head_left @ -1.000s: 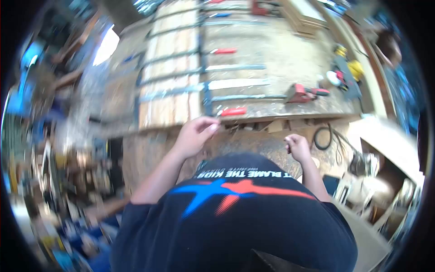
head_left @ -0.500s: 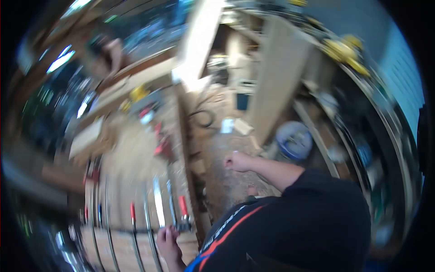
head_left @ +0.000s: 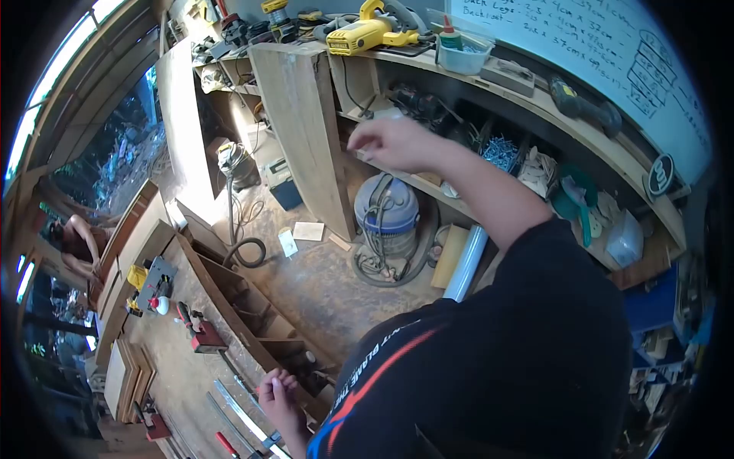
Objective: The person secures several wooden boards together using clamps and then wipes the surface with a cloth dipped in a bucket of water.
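Observation:
My right hand (head_left: pixel 394 145) is stretched out in front of the shelf unit, beside a tall leaning wooden board (head_left: pixel 298 138). Its fingers are loosely bent and apart, and nothing shows in them. My left hand (head_left: pixel 279 394) hangs low by the edge of the workbench (head_left: pixel 172 352), its fingers curled in. Whether it holds anything small is hidden. Close to it on the bench lie metal bar clamps (head_left: pixel 243 413), and a red clamp head (head_left: pixel 205 336) sits further up.
A shop vacuum (head_left: pixel 388 206) with its hose stands on the floor below my right arm. On the shelf top are a yellow power tool (head_left: pixel 367 34) and a plastic tub (head_left: pixel 462 53). A whiteboard (head_left: pixel 589 46) hangs behind. Another person (head_left: pixel 82 241) is at the far left.
My view has swung right toward the shelves and become sharper. My right hand has risen from over the floor to shelf height. The left hand stays low by the bench, fingers curled.

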